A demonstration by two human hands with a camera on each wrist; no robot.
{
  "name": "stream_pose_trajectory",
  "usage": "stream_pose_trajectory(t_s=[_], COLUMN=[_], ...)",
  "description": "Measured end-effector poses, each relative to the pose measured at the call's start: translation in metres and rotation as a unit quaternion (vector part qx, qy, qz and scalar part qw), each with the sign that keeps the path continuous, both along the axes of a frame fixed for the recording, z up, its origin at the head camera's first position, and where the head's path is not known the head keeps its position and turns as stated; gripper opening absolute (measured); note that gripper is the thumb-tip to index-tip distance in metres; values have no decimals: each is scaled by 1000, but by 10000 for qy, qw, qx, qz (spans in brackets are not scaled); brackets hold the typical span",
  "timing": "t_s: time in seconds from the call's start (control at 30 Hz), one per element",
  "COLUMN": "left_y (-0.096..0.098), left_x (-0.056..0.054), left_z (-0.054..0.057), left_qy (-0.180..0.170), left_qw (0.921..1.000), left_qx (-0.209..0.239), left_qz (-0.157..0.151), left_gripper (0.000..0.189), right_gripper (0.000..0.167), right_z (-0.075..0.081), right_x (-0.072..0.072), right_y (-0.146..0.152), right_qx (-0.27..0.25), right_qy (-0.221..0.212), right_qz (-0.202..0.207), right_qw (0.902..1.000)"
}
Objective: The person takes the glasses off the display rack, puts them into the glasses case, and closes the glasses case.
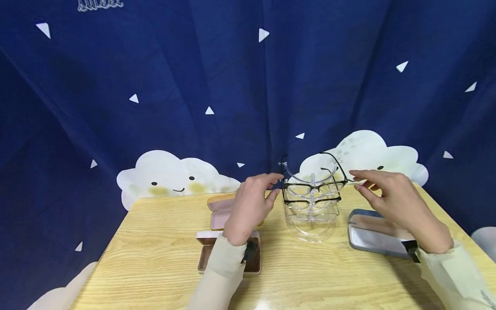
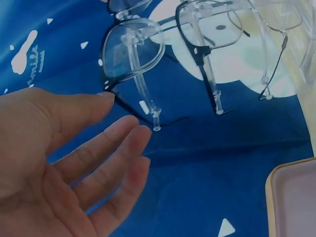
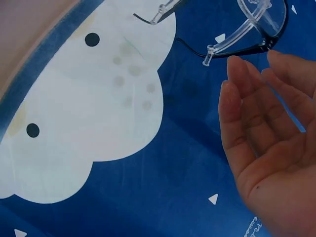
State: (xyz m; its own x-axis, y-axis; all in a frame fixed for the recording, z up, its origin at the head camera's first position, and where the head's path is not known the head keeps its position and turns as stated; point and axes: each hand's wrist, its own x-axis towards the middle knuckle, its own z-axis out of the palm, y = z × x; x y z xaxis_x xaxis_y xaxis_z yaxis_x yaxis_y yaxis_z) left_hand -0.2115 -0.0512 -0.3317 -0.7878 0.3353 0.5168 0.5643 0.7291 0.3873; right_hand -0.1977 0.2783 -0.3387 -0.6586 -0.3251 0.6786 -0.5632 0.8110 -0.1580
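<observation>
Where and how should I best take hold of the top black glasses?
Probably at both hinge corners of the top black glasses, left hand and right hand from opposite sides: lenses face you, while arms extend back along the clear stand.

three pairs of glasses (image 1: 300,189), three cases (image 1: 376,242), one stand (image 1: 311,237), one table (image 1: 162,254).

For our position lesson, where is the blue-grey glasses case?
In the head view, the blue-grey glasses case lies open right of the clear stand, partly hidden by the right hand.
</observation>
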Motion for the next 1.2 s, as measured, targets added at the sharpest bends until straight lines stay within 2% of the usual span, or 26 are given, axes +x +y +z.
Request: stream_pose_trajectory(t_s=[0.17, 0.47, 0.7, 0.83, 1.2], left_y=[5, 12, 17, 20, 21], left_x=[-3, -10, -12, -14, -16], left_z=[-4, -6, -11, -12, -16], left_qy=[129, 307, 496, 521, 622], left_qw=[9997, 9990, 9981, 9980, 9976], left_qx=[50, -1, -132, -135, 144], left_qz=[192, 312, 330, 320, 256], left_gripper=[33, 32, 29, 30, 27], right_gripper=[44, 43, 41, 40, 37], right_z=[-3, -6, -10, -10, -13], right_x=[-6, -12, -15, -17, -18], right_y=[-1, -7, -10, -12, -14], right_qx=[25, -8, -32, -79, -171], right_qy=[136, 156, 139, 280, 593], right_qz=[46, 80, 58, 96, 131], right_qw=[9999, 9998, 9999, 9995, 9980])
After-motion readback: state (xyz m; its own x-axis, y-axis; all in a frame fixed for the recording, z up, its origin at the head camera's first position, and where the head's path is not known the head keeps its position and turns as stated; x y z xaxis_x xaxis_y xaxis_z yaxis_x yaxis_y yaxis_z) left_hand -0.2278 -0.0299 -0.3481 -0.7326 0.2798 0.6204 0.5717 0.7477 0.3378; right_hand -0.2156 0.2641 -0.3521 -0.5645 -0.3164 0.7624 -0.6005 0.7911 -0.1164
